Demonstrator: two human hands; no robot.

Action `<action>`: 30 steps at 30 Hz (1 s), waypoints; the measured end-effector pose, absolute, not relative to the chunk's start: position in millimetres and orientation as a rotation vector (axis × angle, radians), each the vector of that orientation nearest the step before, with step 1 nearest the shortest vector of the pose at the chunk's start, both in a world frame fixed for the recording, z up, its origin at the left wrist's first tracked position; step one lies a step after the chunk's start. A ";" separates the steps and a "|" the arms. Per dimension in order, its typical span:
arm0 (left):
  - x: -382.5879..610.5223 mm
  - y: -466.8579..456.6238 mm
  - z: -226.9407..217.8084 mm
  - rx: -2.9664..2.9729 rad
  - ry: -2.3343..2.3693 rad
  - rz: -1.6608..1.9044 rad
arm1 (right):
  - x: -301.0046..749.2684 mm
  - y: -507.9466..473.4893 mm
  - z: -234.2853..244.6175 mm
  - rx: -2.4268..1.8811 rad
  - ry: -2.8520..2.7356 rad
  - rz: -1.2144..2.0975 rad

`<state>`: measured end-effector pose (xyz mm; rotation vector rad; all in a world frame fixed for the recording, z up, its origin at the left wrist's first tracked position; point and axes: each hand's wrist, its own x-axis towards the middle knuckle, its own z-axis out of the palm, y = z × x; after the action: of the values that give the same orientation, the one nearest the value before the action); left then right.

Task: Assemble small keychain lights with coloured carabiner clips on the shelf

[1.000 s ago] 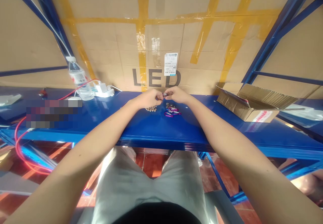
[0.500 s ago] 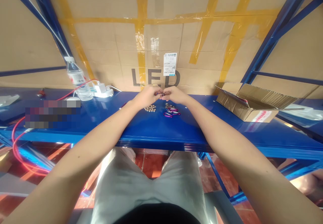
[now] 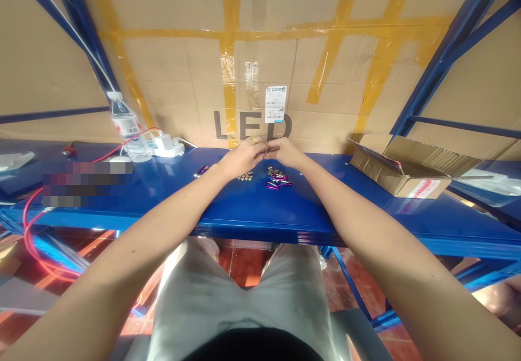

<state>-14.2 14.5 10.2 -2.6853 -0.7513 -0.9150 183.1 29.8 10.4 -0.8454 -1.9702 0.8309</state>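
My left hand (image 3: 246,156) and my right hand (image 3: 284,152) meet over the blue table (image 3: 248,206), fingertips pinched together. Between them is something small that I cannot make out, mostly covered by the fingers. Just below my right hand lie several purple carabiners (image 3: 278,181) in a small heap, with little metal pieces at its far side. A cluster of small brass-coloured metal parts (image 3: 245,176) sits beneath my left hand, partly hidden by it. Left of my left wrist rests a small purple object (image 3: 201,171), partly behind the forearm.
An open cardboard box (image 3: 415,173) stands at the right. To the left are a water bottle (image 3: 132,135), a white power strip (image 3: 169,146) and a red cable (image 3: 27,222) hanging over the edge. Behind the table rises a large taped carton (image 3: 179,89) marked LED.
My left hand has turned and shifted slightly down and right, covering more of the brass-coloured parts. The purple object by my left wrist shows more. Both hands stay together.
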 end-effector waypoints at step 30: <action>-21.3 7.0 15.8 -2.628 -0.786 -1.017 | 187.8 38.3 5.9 -0.862 -1.952 0.790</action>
<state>-21.3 7.0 15.8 -2.6280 -0.7864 -1.0169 187.8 38.3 5.9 -0.8617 -1.9518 0.7899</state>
